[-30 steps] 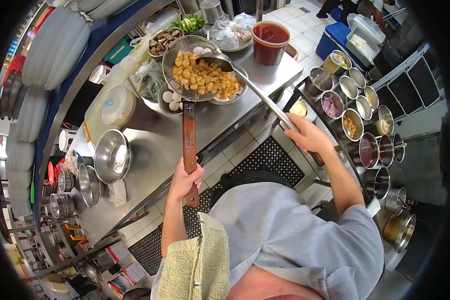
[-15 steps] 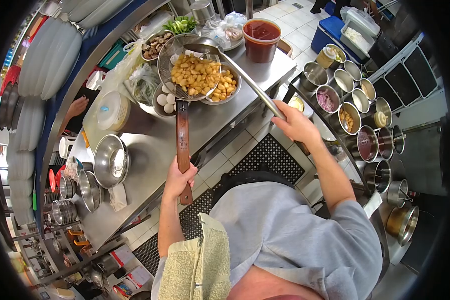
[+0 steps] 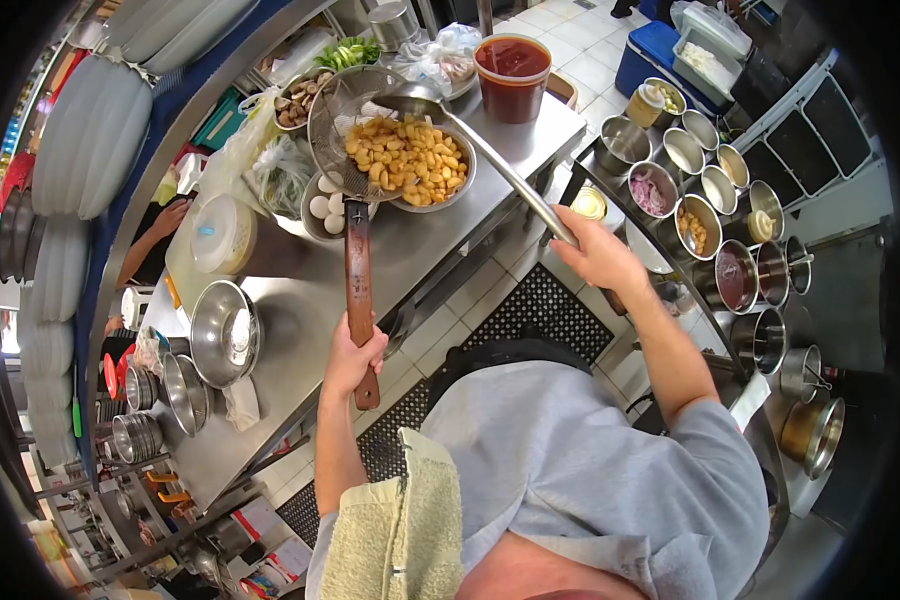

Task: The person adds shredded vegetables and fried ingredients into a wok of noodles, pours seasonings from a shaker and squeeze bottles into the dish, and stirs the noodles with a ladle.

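My left hand (image 3: 353, 355) is closed around the wooden handle of a mesh strainer (image 3: 332, 105), which is held over the far side of the steel table. My right hand (image 3: 602, 252) grips the long metal handle of a ladle (image 3: 515, 180), whose bowl reaches the strainer's upper right. Golden-brown food pieces (image 3: 415, 160) lie partly on the mesh and partly in a metal bowl (image 3: 462, 190) at its right edge. Left of the strainer handle, another bowl holds white eggs (image 3: 328, 205). What exactly the golden pieces are, I cannot tell.
A tub of red sauce (image 3: 512, 80) stands at the table's right end. Mushrooms (image 3: 300, 98), a lidded container (image 3: 225, 235) and an empty steel bowl (image 3: 225, 333) are to the left. Several metal pots (image 3: 625, 145) line the right counter. Another person's hand (image 3: 167, 218) shows behind the table.
More golden pieces have slid right, off the mesh and into the metal bowl. More bare mesh shows on the strainer's left. Both hands keep their grips, with little movement.
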Available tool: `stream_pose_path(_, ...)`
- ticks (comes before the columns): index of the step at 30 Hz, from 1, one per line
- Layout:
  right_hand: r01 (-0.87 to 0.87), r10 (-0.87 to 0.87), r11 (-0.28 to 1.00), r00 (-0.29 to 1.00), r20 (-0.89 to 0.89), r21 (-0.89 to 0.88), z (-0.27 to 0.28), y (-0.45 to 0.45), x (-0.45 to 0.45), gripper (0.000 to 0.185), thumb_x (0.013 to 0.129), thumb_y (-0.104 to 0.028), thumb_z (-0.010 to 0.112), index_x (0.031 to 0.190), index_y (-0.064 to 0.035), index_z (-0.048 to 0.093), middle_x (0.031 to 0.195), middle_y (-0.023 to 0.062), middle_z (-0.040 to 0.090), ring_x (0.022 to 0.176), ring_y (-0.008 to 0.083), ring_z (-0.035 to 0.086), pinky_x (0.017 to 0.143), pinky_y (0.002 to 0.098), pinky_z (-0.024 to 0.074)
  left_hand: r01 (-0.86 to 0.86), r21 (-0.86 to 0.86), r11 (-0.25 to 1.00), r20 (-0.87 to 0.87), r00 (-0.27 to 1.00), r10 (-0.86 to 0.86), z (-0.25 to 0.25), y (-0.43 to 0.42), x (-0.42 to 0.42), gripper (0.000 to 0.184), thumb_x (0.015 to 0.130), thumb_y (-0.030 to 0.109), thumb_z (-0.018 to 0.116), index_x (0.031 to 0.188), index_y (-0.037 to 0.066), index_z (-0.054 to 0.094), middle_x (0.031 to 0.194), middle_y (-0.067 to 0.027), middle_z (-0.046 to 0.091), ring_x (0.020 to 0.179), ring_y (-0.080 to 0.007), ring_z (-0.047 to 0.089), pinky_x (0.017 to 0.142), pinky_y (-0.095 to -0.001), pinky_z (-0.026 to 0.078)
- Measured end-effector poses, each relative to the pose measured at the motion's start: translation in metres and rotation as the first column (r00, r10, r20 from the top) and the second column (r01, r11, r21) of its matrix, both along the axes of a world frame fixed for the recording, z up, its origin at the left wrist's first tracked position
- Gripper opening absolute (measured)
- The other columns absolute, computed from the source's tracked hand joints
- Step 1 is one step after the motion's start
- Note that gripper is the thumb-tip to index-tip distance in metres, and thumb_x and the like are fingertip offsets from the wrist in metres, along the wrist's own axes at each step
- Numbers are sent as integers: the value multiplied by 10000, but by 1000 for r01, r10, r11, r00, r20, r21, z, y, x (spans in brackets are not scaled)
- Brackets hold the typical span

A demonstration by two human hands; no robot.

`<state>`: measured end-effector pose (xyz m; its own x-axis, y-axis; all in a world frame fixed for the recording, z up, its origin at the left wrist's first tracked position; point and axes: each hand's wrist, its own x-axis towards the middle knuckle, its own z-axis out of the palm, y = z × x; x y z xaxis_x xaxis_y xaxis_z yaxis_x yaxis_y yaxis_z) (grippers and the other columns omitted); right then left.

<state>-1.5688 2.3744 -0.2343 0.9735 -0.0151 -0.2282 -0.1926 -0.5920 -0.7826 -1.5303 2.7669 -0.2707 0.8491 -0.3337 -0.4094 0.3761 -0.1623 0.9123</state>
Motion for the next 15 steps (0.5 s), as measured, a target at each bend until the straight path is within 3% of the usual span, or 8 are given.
stream_pose_path(2, 6, -4, 1000, 997, 83, -20, -7, 3, -5, 456, 876, -161, 602, 1285, -3, 477, 890, 234, 644, 804, 369, 632, 753, 427, 486, -9, 6, 1000, -5, 1000, 9, -1, 4, -2, 384, 822, -49, 611, 1136, 1, 395, 711, -27, 508, 483, -89, 456, 412, -257, 419)
stream_pose_path(4, -53, 53, 999, 997, 64, 7, -5, 2, -10, 451, 881, -154, 602, 1283, 5, 475, 806, 190, 637, 638, 291, 630, 642, 398, 496, -8, -11, 1000, 22, 1000, 8, -2, 5, 2, 371, 826, -48, 611, 1124, 6, 397, 708, -25, 505, 485, -87, 459, 411, -254, 418)
stream_pose_path(5, -51, 50, 999, 997, 61, 6, -2, 3, -12, 451, 881, -154, 602, 1283, 5, 475, 806, 190, 637, 638, 291, 630, 642, 398, 496, -5, -13, 1000, 19, 1000, 6, -3, 5, 2, 371, 826, -48, 611, 1124, 6, 397, 708, -25, 505, 485, -87, 459, 411, -254, 418)
stream_pose_path(7, -7, 30, 988, 989, -147, 154, 3, 3, -15, 447, 884, -145, 600, 1288, -2, 476, 721, 135, 604, 475, 205, 565, 512, 363, 463, -15, 31, 999, 36, 999, 14, -3, 4, 4, 355, 830, -46, 613, 1111, 10, 404, 709, -21, 502, 486, -84, 461, 415, -253, 422)
stream_pose_path(10, 13, 0, 983, 997, -71, 183, 1, 3, -24, 441, 885, -139, 597, 1292, -13, 481, 671, 98, 566, 389, 158, 496, 430, 338, 414, -21, 63, 998, 70, 997, 16, 0, 1, 3, 349, 836, -35, 614, 1117, 10, 411, 711, -15, 503, 488, -82, 464, 420, -249, 423)
stream_pose_path(13, 26, -8, 993, 989, -150, 116, 17, 3, -30, 453, 879, -148, 606, 1294, -15, 481, 728, 146, 605, 507, 230, 581, 531, 367, 465, -49, 83, 995, 99, 994, 41, 5, -5, 3, 343, 843, -23, 616, 1122, 8, 418, 711, -9, 503, 490, -81, 468, 423, -244, 423)
stream_pose_path(15, 10, -4, 998, 997, -81, 70, 10, -2, -34, 465, 874, -155, 612, 1297, -16, 477, 771, 173, 619, 596, 272, 605, 597, 384, 474, -49, 107, 993, 117, 992, 37, 7, -5, 3, 338, 847, -15, 612, 1126, 5, 421, 715, -9, 508, 489, -80, 472, 422, -243, 422)
